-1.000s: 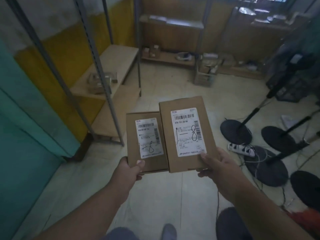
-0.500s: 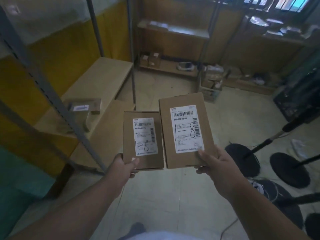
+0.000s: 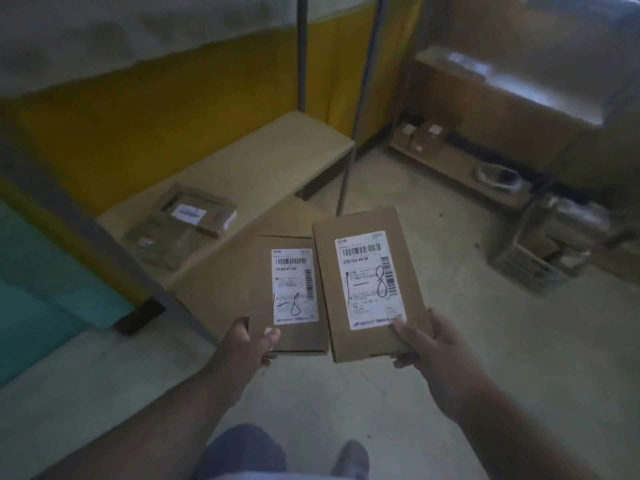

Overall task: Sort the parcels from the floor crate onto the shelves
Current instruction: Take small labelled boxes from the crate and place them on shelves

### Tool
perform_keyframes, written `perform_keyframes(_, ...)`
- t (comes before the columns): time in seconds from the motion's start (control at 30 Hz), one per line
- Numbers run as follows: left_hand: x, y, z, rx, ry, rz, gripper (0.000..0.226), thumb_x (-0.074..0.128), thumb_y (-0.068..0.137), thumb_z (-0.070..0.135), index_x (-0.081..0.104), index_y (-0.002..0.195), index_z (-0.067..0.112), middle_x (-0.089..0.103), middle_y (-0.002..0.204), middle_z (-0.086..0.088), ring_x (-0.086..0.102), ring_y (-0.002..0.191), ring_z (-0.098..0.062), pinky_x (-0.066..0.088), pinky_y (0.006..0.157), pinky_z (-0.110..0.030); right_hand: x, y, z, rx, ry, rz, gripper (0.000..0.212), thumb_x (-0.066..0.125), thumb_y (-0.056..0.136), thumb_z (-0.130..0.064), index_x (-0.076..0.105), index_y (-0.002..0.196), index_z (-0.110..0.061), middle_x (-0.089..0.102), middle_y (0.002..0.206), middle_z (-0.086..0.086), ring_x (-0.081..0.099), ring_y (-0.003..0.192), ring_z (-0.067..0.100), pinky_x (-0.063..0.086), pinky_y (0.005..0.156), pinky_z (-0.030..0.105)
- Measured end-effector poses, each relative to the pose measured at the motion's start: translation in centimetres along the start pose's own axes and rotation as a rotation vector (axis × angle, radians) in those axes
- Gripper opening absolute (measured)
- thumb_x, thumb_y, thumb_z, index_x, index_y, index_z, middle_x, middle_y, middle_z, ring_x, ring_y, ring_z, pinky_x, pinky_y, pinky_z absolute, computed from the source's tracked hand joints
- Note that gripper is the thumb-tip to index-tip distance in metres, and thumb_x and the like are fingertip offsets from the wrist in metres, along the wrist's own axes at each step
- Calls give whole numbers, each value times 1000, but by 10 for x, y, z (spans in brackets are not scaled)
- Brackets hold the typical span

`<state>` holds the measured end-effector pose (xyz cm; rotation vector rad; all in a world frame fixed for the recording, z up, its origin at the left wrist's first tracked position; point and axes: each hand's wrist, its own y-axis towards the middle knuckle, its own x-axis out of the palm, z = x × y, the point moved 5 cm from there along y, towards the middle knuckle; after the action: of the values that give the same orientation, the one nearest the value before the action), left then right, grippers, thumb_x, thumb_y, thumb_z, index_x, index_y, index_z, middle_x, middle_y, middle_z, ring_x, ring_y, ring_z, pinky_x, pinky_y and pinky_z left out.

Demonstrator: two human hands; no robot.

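I hold two flat brown cardboard parcels side by side in front of me. My left hand grips the bottom edge of the smaller parcel, whose white label bears a handwritten "1-8". My right hand grips the bottom right corner of the larger parcel, also marked "1-8"; it overlaps the smaller one's right edge. Beyond them to the left is a low wooden shelf in a metal rack, with two parcels lying on it. The floor crate stands at the right.
Grey metal uprights frame the left rack. A yellow and white wall lies behind it, and a teal panel at the far left. Another shelf unit with small boxes stands at the back right. My foot shows below.
The view has swung left and closer to the low shelf; the stands on the floor at the right have left the frame. Both hands still hold their parcels the same way.
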<state>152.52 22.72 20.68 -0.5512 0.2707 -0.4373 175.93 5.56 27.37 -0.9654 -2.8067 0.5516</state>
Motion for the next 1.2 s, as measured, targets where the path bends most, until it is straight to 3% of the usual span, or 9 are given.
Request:
perform_keyframes(0.2, 0, 38, -10, -104, -100, 159, 15, 63, 96, 16, 57, 109, 19, 71, 102, -5, 68, 82, -23, 53, 68, -33, 15, 110, -5, 93, -109, -168, 18, 62, 96, -13, 61, 112, -5, 75, 101, 15, 64, 75, 29, 51, 59, 35)
perform_keyframes(0.3, 2, 75, -15, -140, -95, 201, 19, 64, 96, 16, 56, 113, 14, 71, 99, -7, 67, 77, -23, 53, 72, -38, 31, 151, 4, 127, -155, -254, 15, 60, 97, -12, 61, 110, -5, 77, 99, 9, 66, 75, 26, 52, 59, 35)
perform_keyframes(0.47, 18, 104, -19, -232, -178, 315, 12, 65, 95, 16, 55, 99, 21, 70, 101, -10, 68, 80, -29, 55, 74, -41, 29, 210, 9, 228, -246, -337, 15, 61, 96, -11, 59, 109, -4, 76, 99, 14, 66, 71, 27, 51, 58, 35)
perform_keyframes(0.67, 55, 137, -39, -328, -263, 428, 21, 66, 94, 17, 55, 111, 12, 70, 98, -10, 67, 80, -27, 56, 78, -45, 32, 290, 13, 292, -344, -521, 16, 60, 98, -15, 60, 113, -12, 76, 101, 7, 70, 80, 26, 53, 59, 30)
perform_keyframes(0.87, 102, 195, -100, -463, -425, 593, 26, 67, 94, 24, 57, 117, 19, 72, 102, -7, 72, 88, -29, 60, 79, -47, 41, 377, 73, 387, -464, -732, 27, 61, 95, -26, 59, 119, -16, 74, 106, 7, 72, 88, 28, 57, 67, 30)
perform_keyframes(0.97, 113, 233, -132, -485, -458, 621, 28, 67, 93, 21, 56, 118, 15, 71, 104, -9, 71, 90, -31, 58, 76, -42, 55, 415, 113, 348, -524, -745, 28, 62, 96, -30, 59, 119, -15, 74, 105, 9, 73, 90, 31, 58, 72, 38)
perform_keyframes(1.07, 111, 276, -165, -472, -472, 626, 14, 64, 94, 18, 59, 106, 24, 71, 101, -6, 68, 91, -29, 56, 78, -43, 77, 450, 161, 290, -527, -732, 37, 65, 88, -40, 61, 116, -16, 75, 103, 7, 72, 87, 33, 56, 71, 41)
perform_keyframes(1.13, 102, 309, -193, -455, -480, 655, 12, 63, 95, 17, 57, 103, 24, 70, 100, -6, 67, 90, -27, 55, 79, -42, 94, 476, 195, 249, -508, -718, 31, 65, 91, -36, 63, 113, -15, 76, 100, 6, 71, 81, 28, 53, 68, 39)
perform_keyframes(1.2, 87, 344, -222, -443, -462, 694, 21, 63, 95, 20, 55, 114, 18, 69, 103, -6, 67, 92, -27, 56, 81, -44, 113, 503, 229, 239, -466, -698, 22, 63, 96, -26, 62, 114, -12, 76, 98, 6, 70, 78, 26, 54, 66, 38)
